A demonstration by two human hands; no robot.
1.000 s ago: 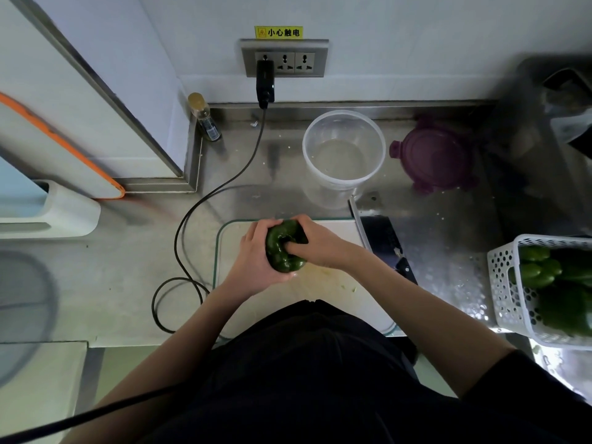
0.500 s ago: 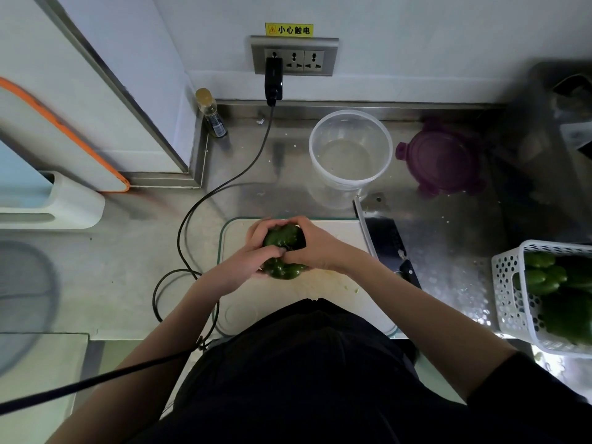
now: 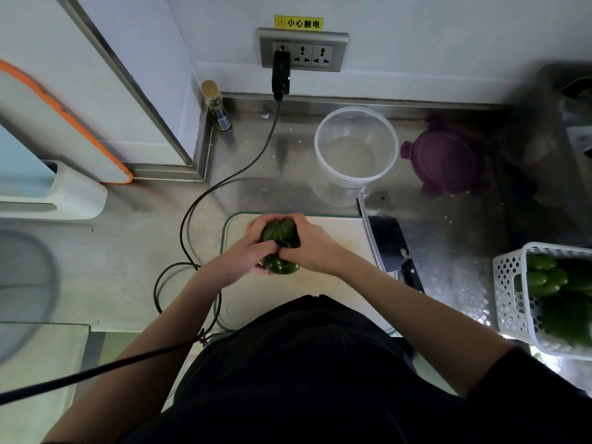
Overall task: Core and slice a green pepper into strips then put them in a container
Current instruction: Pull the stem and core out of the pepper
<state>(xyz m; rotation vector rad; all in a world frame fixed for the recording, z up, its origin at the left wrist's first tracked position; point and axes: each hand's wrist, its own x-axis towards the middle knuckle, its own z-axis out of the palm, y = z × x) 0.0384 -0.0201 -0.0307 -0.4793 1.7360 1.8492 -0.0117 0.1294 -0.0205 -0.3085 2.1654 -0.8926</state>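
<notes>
Far left: white holder with an orange-edged board leaning against the wall. Next, small bottle standing in the counter corner; black cable running from the wall socket down across the steel counter and looping beside the board's left edge.

Centre: white cutting board with greenish rim. Left hand closed around the left and lower side of the green pepper, fingers wrapped over its far end. Pepper held between both hands above the far part of the board; contact with the board not discernible. Right hand clamped on the pepper's right side, thumb pressed into the dark middle where the two hands meet.

Beyond the board: clear round container, upright and open. Just right of the board: cleaver lying flat, blade along the board's right edge, handle toward the person. Further right, purple lid flat on the counter, apart from the container. Far right: white perforated basket holding more green peppers.
</notes>
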